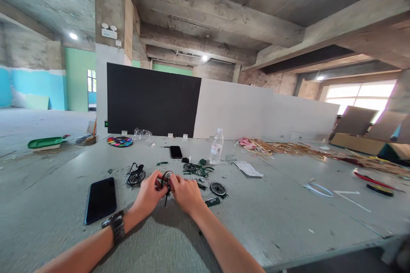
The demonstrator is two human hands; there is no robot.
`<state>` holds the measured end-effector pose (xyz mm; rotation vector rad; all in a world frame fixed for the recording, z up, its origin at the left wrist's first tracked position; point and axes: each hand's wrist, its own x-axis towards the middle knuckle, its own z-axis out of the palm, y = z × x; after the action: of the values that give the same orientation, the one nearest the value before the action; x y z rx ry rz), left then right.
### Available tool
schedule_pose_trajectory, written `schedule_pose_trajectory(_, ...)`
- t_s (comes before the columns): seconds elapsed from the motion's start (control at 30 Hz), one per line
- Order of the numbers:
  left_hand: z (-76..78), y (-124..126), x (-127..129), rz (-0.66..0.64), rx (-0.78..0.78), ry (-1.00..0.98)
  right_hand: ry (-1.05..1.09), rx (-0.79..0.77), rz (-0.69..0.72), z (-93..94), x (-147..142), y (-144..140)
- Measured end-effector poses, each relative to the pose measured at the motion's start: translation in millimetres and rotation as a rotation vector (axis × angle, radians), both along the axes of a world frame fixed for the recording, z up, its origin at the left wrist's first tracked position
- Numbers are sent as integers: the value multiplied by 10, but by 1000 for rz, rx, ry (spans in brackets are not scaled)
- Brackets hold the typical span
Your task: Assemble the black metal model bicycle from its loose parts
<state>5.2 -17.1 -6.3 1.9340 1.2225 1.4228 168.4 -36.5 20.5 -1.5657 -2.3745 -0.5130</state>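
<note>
A dark phone (101,200) lies flat at the near left of the counter (288,222), and just right of it sits a small black wheel assembly (136,176). At the centre the left hand (147,195), a watch (115,225) on its wrist, and the right hand (186,195) meet around a little spoked wheel (167,179), fingers pinching its rim from both sides above the counter. The wheel looks light, stiff and thin-spoked, probably best gripped by the rim. Further right lie green frame parts (198,171), a loose wheel (218,188) and a water bottle (217,147).
</note>
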Motion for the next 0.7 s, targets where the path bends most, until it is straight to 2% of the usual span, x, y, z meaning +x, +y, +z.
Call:
schedule_pose_trajectory(0.27, 51, -40, 6, -41, -66, -86, -8, -3, 8, -3, -8, 12)
schedule_pose_trajectory(0.43, 49, -55, 7, -42, -36, -46, -32, 4, 1, -40, -20, 22)
schedule_pose_trajectory(0.7, 5, -19, 1, -27, -12, -8, 79, -21, -35, 1, -49, 5)
